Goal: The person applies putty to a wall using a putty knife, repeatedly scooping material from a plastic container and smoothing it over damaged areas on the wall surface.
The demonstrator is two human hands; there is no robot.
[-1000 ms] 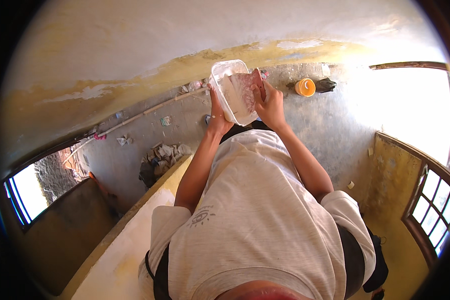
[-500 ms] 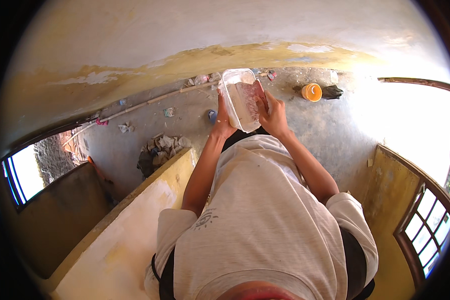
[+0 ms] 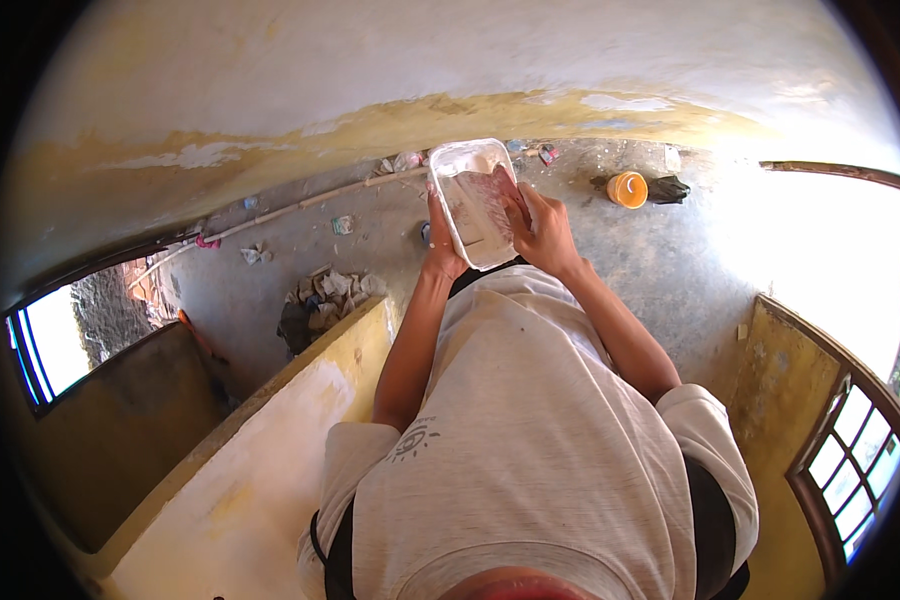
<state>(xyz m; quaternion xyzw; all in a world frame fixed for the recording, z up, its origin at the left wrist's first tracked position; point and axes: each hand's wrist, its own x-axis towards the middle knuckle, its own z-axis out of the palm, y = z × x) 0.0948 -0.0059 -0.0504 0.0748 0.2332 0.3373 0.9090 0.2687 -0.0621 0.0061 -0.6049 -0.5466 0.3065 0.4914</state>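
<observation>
My left hand (image 3: 444, 238) grips the left side of a clear plastic tub (image 3: 467, 147), thumb along its rim. The tub is tilted and has whitish, paste-like smears inside. My right hand (image 3: 548, 235) is closed round a reddish flat scraper (image 3: 507, 183), whose blade lies inside the tub against its right part. The blade's far edge is hard to make out against the paste. Both hands are held out in front of my body, above the floor.
A patchy yellow and white wall (image 3: 390, 118) rises ahead. On the floor are an orange bucket (image 3: 627, 189), a black bag (image 3: 668, 189), a long pole (image 3: 320, 199) and a heap of crumpled sacks (image 3: 325, 300). A low wall (image 3: 270, 440) stands at my left.
The tub has shifted slightly left, and its inside shows more fully. My right hand and the scraper have moved a little left with it. Both grips are kept.
</observation>
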